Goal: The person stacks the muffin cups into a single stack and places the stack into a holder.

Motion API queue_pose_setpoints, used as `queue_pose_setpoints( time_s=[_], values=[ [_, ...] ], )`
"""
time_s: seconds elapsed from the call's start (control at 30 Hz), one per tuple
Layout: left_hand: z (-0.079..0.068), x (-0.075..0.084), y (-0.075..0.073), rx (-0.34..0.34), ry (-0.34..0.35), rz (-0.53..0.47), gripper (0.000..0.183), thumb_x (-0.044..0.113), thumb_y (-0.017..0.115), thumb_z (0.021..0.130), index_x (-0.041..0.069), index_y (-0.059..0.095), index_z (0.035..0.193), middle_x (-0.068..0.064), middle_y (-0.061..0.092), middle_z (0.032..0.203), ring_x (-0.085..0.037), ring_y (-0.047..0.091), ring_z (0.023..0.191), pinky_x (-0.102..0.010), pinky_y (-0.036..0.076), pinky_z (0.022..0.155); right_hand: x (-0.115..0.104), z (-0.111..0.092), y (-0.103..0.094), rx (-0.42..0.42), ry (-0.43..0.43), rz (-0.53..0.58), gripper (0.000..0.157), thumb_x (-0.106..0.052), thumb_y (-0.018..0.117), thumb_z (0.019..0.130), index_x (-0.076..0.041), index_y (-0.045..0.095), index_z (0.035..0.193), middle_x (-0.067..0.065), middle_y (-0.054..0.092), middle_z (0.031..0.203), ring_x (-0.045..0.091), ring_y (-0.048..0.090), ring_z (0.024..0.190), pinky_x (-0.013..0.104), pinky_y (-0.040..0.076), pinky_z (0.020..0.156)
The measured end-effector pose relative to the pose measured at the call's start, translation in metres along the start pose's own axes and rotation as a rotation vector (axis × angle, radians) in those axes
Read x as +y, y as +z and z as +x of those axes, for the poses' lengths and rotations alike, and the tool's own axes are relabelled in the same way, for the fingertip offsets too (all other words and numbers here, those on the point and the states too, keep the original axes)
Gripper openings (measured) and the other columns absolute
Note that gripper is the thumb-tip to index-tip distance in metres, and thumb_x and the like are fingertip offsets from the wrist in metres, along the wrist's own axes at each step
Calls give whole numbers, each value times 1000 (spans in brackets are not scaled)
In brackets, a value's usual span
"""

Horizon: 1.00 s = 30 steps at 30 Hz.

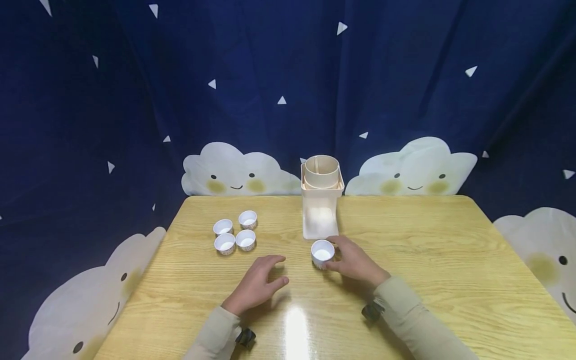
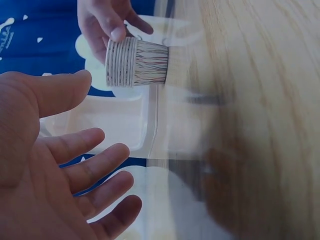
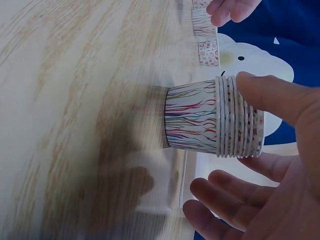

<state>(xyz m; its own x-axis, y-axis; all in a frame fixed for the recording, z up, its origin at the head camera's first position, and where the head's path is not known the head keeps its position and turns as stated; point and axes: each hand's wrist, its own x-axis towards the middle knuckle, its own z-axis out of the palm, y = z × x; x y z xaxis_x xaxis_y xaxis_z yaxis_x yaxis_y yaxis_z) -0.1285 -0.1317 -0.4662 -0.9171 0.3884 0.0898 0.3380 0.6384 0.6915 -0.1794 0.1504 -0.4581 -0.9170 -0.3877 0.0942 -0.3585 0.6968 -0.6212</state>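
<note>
A stack of nested paper cups [image 1: 322, 256] stands on the table just in front of a cream plastic stand. Colourful wavy lines pattern the lowest cup, and several rims are layered above it in the right wrist view. My right hand [image 1: 357, 262] pinches the rims of this stack [image 3: 195, 117] between thumb and index finger, while its other fingers spread loosely. To the left, my left hand [image 1: 258, 282] hovers over the table holding nothing, its thumb and fingers [image 2: 100, 167] apart and slightly bent.
Several small white paper cups [image 1: 245, 241] stand grouped at the table's left. The cream plastic stand [image 1: 320, 212], with a round tube [image 1: 322, 172] on top, is at the far edge. A dark blue curtain [image 1: 270, 65] with clouds hangs behind the wooden table [image 1: 432, 260].
</note>
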Motion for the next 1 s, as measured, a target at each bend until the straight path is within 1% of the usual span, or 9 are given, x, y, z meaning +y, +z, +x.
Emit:
queue_pose_setpoints(
  time_s=[0.2, 0.33, 0.53, 0.67, 0.87, 1.0],
  values=[
    [1, 0, 1, -10, -9, -5, 49, 28, 66, 94, 8, 56, 137, -14, 56, 142, -37, 47, 135, -55, 38, 111, -2, 4, 2, 0, 24, 11, 61, -24, 82, 79, -2, 57, 130, 13, 65, 121, 27, 61, 112, 44, 49, 95],
    [2, -1, 1, -10, 1, -3, 49, 27, 66, 94, 6, 56, 136, -14, 57, 141, -37, 47, 135, -55, 38, 112, -2, 5, 3, 9, 42, 11, 60, -24, 83, 78, -3, 59, 128, 11, 68, 117, 25, 64, 108, 41, 50, 91],
    [1, -1, 1, -14, -2, -12, 49, 27, 66, 94, 5, 55, 137, -15, 57, 142, -38, 47, 135, -56, 38, 111, 1, 5, 4, 40, 71, -1, 60, -24, 85, 76, -5, 60, 127, 10, 71, 115, 26, 67, 105, 41, 52, 89],
    [0, -3, 1, -11, -17, -15, 49, 27, 65, 94, 5, 55, 137, -15, 56, 142, -38, 46, 136, -57, 37, 112, 3, 5, 4, 52, 68, -10, 60, -23, 85, 75, -4, 60, 126, 11, 71, 113, 26, 68, 103, 41, 53, 87],
    [-1, -4, 1, -5, -21, -15, 49, 28, 65, 94, 5, 55, 137, -15, 57, 142, -38, 46, 136, -57, 38, 111, 2, 6, 4, 52, 79, 8, 67, -18, 83, 77, -1, 52, 135, 16, 68, 120, 30, 67, 105, 44, 53, 88],
    [-1, -5, 0, 7, -18, -10, 51, 30, 65, 94, 4, 56, 137, -15, 57, 141, -38, 47, 135, -56, 38, 111, 1, 7, 4, 58, 79, 10, 65, -16, 82, 77, -2, 54, 134, 15, 68, 119, 28, 66, 104, 42, 53, 87]
  ],
)
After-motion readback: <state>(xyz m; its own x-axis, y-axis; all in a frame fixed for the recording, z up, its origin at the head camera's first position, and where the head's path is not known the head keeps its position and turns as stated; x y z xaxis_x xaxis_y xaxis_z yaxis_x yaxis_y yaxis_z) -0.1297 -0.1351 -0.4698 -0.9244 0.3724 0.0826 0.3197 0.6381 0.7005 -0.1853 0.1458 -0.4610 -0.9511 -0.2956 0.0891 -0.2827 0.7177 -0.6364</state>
